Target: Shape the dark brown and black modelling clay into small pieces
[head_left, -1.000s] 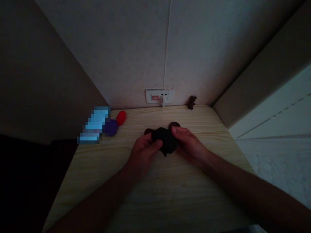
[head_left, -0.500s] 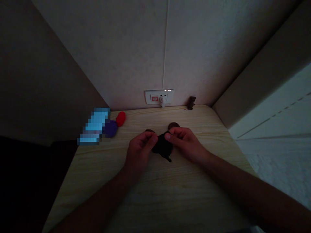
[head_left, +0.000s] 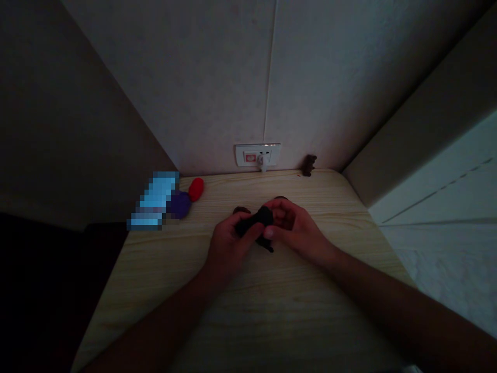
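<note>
A black, soft-looking lump (head_left: 254, 220), perhaps modelling clay, is held between my two hands over the middle of the table. My left hand (head_left: 229, 243) is closed around its left side, thumb pressed on top. At its right end, my right hand (head_left: 293, 225) has curled fingers and a thumb against it. A thin black tail-like strip (head_left: 268, 248) sticks out below the lump. Behind my left fingers lies a brown piece (head_left: 241, 210), partly covered. Another dark round piece (head_left: 281, 198) shows just past my right fingers, mostly hidden.
At the table's (head_left: 186, 321) back left lie a red oval piece (head_left: 196, 189), a purple lump (head_left: 179, 205) and a pixelated bright phone-like rectangle (head_left: 157, 197). A small brown figure (head_left: 309, 165) stands at the back right by the wall. Above the back edge is a wall socket (head_left: 251, 155) with a plug.
The black lump was spread flatter between both hands' fingertips; now it is bunched up and tilted, my left thumb lying across it. The view has shifted slightly.
</note>
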`<state>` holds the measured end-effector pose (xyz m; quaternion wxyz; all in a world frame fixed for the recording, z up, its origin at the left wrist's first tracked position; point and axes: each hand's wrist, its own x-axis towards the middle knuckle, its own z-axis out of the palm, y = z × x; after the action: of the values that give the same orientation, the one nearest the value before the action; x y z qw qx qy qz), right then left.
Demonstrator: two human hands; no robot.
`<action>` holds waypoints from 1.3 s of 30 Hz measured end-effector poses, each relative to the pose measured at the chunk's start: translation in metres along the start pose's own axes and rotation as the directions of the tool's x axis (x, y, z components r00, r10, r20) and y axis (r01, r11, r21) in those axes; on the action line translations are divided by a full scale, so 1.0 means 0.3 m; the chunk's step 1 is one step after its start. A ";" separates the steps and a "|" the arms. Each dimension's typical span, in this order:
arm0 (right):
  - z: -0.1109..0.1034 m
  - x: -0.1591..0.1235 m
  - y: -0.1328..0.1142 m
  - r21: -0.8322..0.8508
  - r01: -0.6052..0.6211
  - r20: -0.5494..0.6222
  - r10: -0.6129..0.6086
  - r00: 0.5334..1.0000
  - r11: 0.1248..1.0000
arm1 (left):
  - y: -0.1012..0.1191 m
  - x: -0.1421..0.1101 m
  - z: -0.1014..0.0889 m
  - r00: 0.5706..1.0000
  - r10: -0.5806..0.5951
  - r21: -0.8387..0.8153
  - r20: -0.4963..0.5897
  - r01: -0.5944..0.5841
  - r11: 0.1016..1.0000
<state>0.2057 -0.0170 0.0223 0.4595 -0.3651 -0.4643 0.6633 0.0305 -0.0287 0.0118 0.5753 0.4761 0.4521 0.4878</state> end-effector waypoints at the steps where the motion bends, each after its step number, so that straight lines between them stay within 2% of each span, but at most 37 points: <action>1: 0.000 -0.001 0.004 0.015 -0.006 0.006 0.006 1.000 1.000 | 0.001 0.000 -0.001 0.999 0.025 -0.004 -0.038 -0.025 1.000; 4: 0.000 -0.001 0.008 0.028 -0.017 0.032 0.016 0.999 0.999 | 0.005 0.001 -0.002 0.995 0.038 -0.072 -0.091 -0.044 0.996; 6: -0.001 0.000 0.003 0.046 -0.025 0.055 0.023 0.998 0.999 | 0.010 0.002 0.001 0.998 -0.007 -0.180 -0.062 -0.004 0.984; 9: -0.004 0.001 -0.004 0.083 -0.017 0.079 0.011 0.997 0.996 | 0.021 0.004 0.007 0.992 -0.122 -0.341 0.017 0.120 0.932; 11: -0.007 0.001 -0.007 0.034 0.036 0.052 -0.038 0.998 0.999 | 0.028 0.005 0.013 0.979 -0.203 -0.393 0.030 0.199 0.898; 13: -0.012 -0.002 -0.008 -0.127 0.145 0.002 -0.145 0.989 0.981 | 0.032 0.006 0.018 0.972 -0.232 -0.411 -0.019 0.204 0.888; 15: -0.020 -0.007 -0.009 -0.375 0.284 0.013 -0.301 0.953 0.882 | 0.034 0.007 0.021 0.977 -0.192 -0.400 -0.090 0.142 0.906; 18: -0.031 -0.015 -0.012 -0.654 0.480 0.209 -0.471 0.857 0.584 | 0.036 0.008 0.021 0.982 -0.131 -0.378 -0.138 0.069 0.923; 20: -0.037 -0.017 -0.013 -0.706 0.558 0.327 -0.498 0.803 0.437 | 0.037 0.008 0.018 0.982 -0.133 -0.378 -0.135 0.073 0.923; 23: -0.041 -0.019 -0.015 -0.727 0.581 0.381 -0.490 0.784 0.365 | 0.036 0.003 0.013 0.988 -0.101 -0.300 -0.116 0.062 0.952; 26: -0.046 -0.019 -0.019 -0.741 0.571 0.370 -0.493 0.787 0.354 | 0.037 -0.006 0.004 0.991 0.087 -0.042 -0.103 -0.091 0.995; 28: -0.051 -0.020 -0.022 -0.740 0.571 0.356 -0.512 0.781 0.356 | 0.040 -0.011 -0.005 0.964 0.256 0.166 -0.068 -0.243 0.956; 30: -0.054 -0.019 -0.025 -0.734 0.578 0.360 -0.516 0.777 0.358 | 0.043 -0.013 -0.013 0.933 0.359 0.275 -0.008 -0.343 0.898; 32: -0.052 -0.020 -0.030 -0.725 0.585 0.376 -0.502 0.779 0.364 | 0.045 -0.012 -0.017 0.937 0.348 0.273 0.028 -0.342 0.899; 35: -0.041 -0.024 -0.041 -0.702 0.564 0.363 -0.463 0.808 0.434 | 0.048 -0.010 -0.013 0.969 0.248 0.195 0.002 -0.243 0.950; 36: -0.037 -0.026 -0.044 -0.683 0.541 0.346 -0.434 0.832 0.491 | 0.049 -0.009 -0.011 0.974 0.224 0.171 -0.019 -0.217 0.961; 39: -0.030 -0.029 -0.042 -0.523 0.396 0.261 -0.300 0.917 0.755 | 0.052 -0.006 -0.007 0.981 0.181 0.100 -0.065 -0.174 0.980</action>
<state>0.2201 -0.0209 0.0322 0.4068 -0.3366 -0.7350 0.4254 0.0262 -0.0293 0.0272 0.4892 0.5228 0.4511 0.5328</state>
